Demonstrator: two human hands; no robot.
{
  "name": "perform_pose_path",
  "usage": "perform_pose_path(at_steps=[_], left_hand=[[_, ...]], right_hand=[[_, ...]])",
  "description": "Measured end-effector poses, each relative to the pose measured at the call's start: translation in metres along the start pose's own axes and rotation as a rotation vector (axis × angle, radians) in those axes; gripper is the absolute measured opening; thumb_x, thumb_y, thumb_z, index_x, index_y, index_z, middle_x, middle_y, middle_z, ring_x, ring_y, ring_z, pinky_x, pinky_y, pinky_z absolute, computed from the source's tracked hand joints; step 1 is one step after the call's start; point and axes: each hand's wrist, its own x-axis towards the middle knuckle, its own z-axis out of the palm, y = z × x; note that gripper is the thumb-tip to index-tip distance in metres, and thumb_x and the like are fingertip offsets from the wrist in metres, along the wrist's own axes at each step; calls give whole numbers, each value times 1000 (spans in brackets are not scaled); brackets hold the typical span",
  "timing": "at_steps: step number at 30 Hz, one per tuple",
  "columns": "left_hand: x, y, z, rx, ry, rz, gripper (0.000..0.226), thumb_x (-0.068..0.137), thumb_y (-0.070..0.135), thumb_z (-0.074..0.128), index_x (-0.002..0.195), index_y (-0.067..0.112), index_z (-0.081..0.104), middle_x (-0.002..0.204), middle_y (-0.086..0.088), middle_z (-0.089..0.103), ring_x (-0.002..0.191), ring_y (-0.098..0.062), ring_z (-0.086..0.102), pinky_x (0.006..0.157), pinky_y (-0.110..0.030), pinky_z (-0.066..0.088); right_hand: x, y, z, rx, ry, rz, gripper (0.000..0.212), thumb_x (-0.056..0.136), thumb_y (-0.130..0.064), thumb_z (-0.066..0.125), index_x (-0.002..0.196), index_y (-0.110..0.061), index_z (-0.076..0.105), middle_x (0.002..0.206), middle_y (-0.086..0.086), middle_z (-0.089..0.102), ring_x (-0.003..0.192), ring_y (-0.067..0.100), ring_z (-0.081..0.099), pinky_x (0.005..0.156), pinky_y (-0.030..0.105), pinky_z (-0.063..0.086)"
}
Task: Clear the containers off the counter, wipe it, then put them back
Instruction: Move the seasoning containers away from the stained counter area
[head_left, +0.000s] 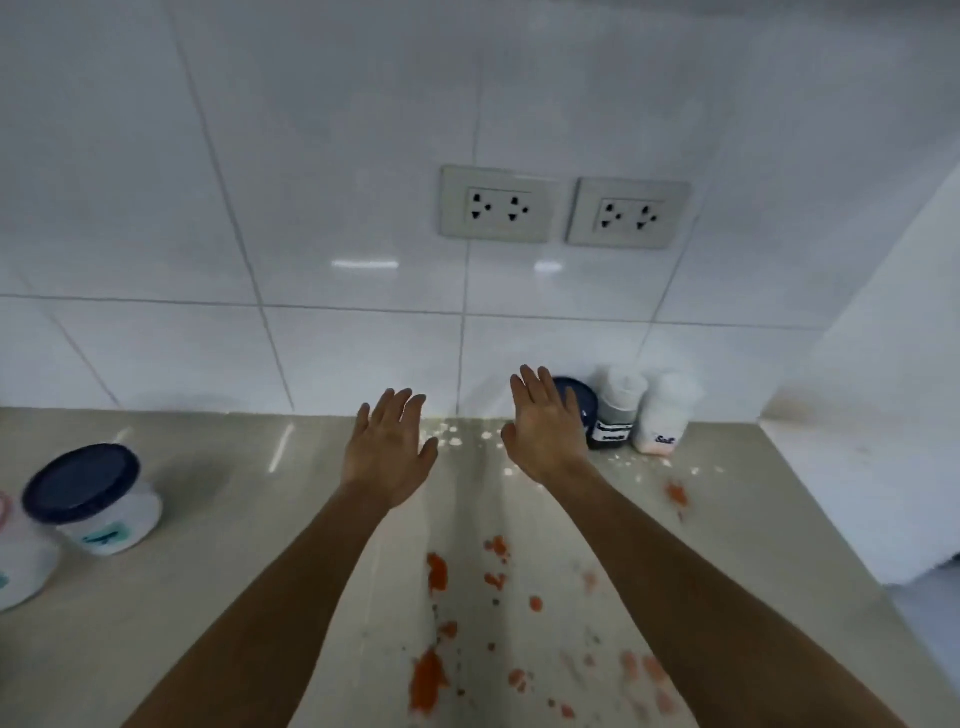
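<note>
Both my arms reach forward over the beige counter (234, 571). My left hand (387, 447) is open, palm down, holding nothing. My right hand (545, 421) is also open and partly covers a dark-blue-lidded container (579, 402) at the back wall. Right of it stand a small jar with dark contents (618, 410) and a white salt jar (665, 415). At the far left sits a white tub with a dark blue lid (93, 499), and beside it the edge of another white tub (15, 561). Orange stains (434, 675) and white crumbs (457, 434) lie on the counter.
A white tiled wall (311, 208) with two double sockets (496, 205) (628, 213) backs the counter. A white wall or panel (883, 364) closes off the right side, where the counter ends.
</note>
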Motion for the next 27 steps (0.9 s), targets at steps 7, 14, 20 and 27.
perform_pose_path(at_steps=[7, 14, 20, 27], left_hand=[[54, 120, 48, 12, -133, 116, 71, 93, 45, 43, 148, 17, 10, 157, -7, 12, 144, -23, 11, 117, -42, 13], [86, 167, 73, -99, -217, -45, 79, 79, 56, 58, 144, 30, 21, 139, -16, 28, 118, -35, 42, 95, -41, 39], [87, 178, 91, -302, -25, -128, 66, 75, 38, 70, 131, 21, 39, 125, -20, 35, 106, -39, 45, 86, -44, 48], [41, 106, 44, -241, 89, -151, 65, 75, 39, 71, 131, 25, 40, 130, -15, 34, 111, -34, 47, 82, -46, 53]], right_hand=[[-16, 118, -11, 42, 47, 207, 63, 91, -24, 51, 144, -12, 20, 156, 14, 11, 145, 31, 5, 115, 44, 19], [13, 141, -11, 300, -31, 199, 60, 88, -23, 56, 139, -13, 26, 149, 13, 20, 128, 35, 36, 95, 44, 44], [25, 149, -4, 470, 76, 232, 44, 87, -17, 58, 126, -16, 37, 123, 12, 42, 98, 33, 55, 76, 36, 44], [6, 126, -25, 391, 25, 125, 47, 85, -31, 63, 126, -20, 44, 123, 10, 52, 105, 30, 55, 82, 37, 45]])
